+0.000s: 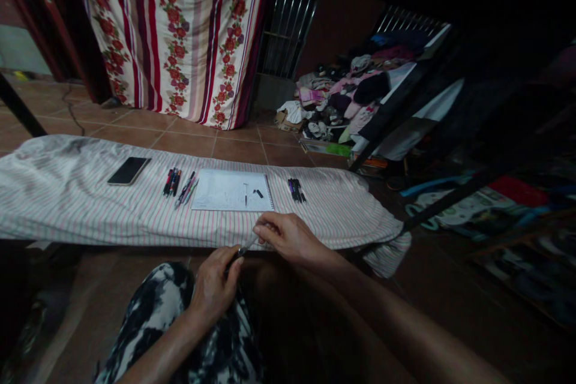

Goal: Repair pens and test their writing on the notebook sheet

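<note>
My left hand [216, 281] is closed on the darker lower end of a pen [249, 242] with a pale, clear-looking barrel. My right hand [288, 237] pinches the other end, so the pen slants between both hands just off the near edge of the bed. Beyond them lies a spiral notebook [220, 191]. On its page rest a slim pen part [246, 194] and small black pieces [258, 193]. Several black pens [296, 190] lie right of the notebook. To its left are a row of dark and red pens [171, 182] and a looser group of pens [185, 191].
A phone [129, 171] lies on the striped bed sheet [90, 210] at the left. Dark posts [373, 150] rise at the bed's corners. Past the tiled floor [189, 144] hang a floral curtain [180, 36] and, further right, a heap of clothes [351, 90].
</note>
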Demonstrator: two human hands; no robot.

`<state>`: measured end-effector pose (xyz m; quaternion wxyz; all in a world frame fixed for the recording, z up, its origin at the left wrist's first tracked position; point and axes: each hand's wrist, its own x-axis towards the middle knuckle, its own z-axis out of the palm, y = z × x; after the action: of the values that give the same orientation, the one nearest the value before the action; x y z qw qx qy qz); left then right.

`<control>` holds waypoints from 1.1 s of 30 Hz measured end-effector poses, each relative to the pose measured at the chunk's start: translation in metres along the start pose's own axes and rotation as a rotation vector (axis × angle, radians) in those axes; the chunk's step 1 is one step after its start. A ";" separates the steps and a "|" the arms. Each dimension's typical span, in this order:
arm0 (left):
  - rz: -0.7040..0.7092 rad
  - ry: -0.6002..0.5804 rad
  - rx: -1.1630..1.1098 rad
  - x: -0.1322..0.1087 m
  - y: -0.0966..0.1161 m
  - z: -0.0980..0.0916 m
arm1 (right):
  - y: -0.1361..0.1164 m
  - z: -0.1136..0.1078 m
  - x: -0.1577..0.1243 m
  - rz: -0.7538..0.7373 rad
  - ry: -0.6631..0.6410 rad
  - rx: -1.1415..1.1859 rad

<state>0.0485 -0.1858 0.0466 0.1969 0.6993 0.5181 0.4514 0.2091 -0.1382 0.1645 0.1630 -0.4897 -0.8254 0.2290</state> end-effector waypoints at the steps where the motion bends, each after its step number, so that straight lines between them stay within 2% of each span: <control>1: -0.019 -0.003 -0.015 0.005 0.000 0.004 | 0.004 -0.001 0.004 0.000 -0.014 0.039; 9: -0.183 -0.175 -0.146 0.056 -0.004 0.029 | 0.038 0.002 0.043 0.032 -0.046 0.216; 11: -0.232 -0.214 -0.181 0.069 -0.010 0.034 | 0.049 0.003 0.055 0.078 -0.010 0.264; 13: -0.318 -0.183 -0.191 0.083 -0.019 0.038 | 0.060 0.004 0.068 0.133 0.100 0.219; 15: -0.399 -0.111 -0.185 0.096 -0.029 0.041 | 0.070 0.008 0.081 0.192 0.197 0.065; 16: -0.442 -0.087 -0.184 0.102 -0.034 0.042 | 0.075 0.011 0.088 0.222 0.205 -0.032; 19: -0.517 -0.064 -0.208 0.117 -0.049 0.046 | 0.089 0.028 0.108 0.289 0.098 -0.289; 21: -0.530 -0.054 -0.225 0.123 -0.058 0.045 | 0.098 0.044 0.123 0.328 0.046 -0.371; 27: -0.581 -0.016 -0.153 0.128 -0.077 0.032 | 0.114 0.083 0.164 0.441 0.003 -0.428; 33: -0.640 -0.011 -0.191 0.134 -0.088 0.030 | 0.123 0.093 0.188 0.545 -0.041 -0.423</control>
<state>0.0330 -0.0250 0.0237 0.3961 0.4821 0.6656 0.4095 0.1656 0.0590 0.0281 -0.0258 -0.7105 -0.6964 0.0976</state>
